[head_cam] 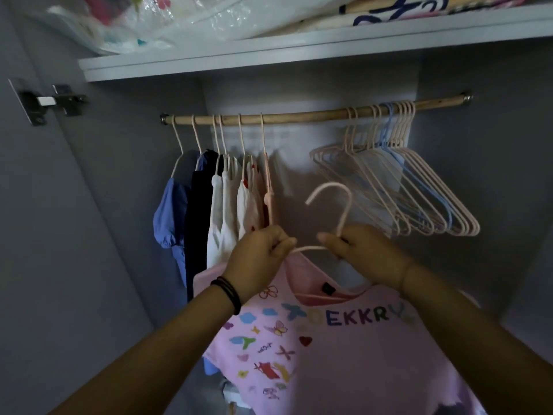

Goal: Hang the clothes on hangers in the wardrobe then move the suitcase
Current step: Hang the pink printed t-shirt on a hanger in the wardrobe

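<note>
Wardrobe rail point(284, 117) — hung clothes point(221, 205), bare hangers point(419, 190); pink hanger point(344, 202) in fingers point(326, 238).

Plastic-wrapped bedding point(167, 16) (perhaps); hinge point(51, 101).

Six hangers bearing clothes point(223, 211) crowd the left of one wooden rail point(299, 117); the empty hangers point(419, 199) bunched at right overlap too tightly to count. Two hands, the left hand point(257, 259) and the right hand point(368, 256), hold one pink hanger point(346, 211) with one pink printed shirt point(329, 354).
</note>
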Demonstrator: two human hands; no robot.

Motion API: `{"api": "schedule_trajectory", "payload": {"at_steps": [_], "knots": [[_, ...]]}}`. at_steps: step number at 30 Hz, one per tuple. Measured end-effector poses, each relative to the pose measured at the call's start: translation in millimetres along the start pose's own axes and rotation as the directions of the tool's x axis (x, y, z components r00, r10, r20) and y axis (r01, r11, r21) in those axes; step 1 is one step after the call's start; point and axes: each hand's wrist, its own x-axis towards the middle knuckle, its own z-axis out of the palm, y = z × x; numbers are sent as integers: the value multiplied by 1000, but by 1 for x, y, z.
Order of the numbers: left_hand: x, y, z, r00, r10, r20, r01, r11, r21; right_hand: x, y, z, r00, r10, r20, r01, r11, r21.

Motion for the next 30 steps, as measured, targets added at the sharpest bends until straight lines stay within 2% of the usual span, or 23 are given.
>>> {"api": "schedule_trajectory", "payload": {"at_steps": [2, 4, 8, 12, 14, 17, 20, 25, 30], "knots": [[0, 0, 2, 1000, -21, -10, 21, 997, -68, 9, -11, -3, 999, -28, 39, 28, 1000, -1], [-2, -6, -2, 999, -41, -13, 39, 991, -127, 16, -11, -8, 1000, -29, 1, 29, 998, 61], [-14, -24, -14, 999, -37, 24, 39, 994, -104, 21, -4, -17, 996, -40, -79, 49, 992, 117], [-22, -31, -19, 996, -52, -76, 39, 986, -160, 18, 2, -23, 990, -138, -26, 140, 973, 184], [-26, -40, -26, 988, -80, -134, 55, 981, -185, 11, 21, -36, 986, -168, -8, 167, 975, 144], [-32, -51, -39, 977, -121, -177, 81, 973, -218, -8, 63, -50, 994, -111, -5, 111, 993, 41], [-36, -55, -50, 967, -148, -206, 101, 970, -222, -24, 92, -48, 997, -82, 12, 81, 996, 46], [-36, -53, -52, 972, -146, -182, 108, 973, -206, -29, 92, -33, 998, -59, 7, 59, 998, 36], [-35, -47, -51, 982, -118, -145, 84, 971, -223, -30, 78, -27, 993, -114, -12, 114, 991, 63]]}}
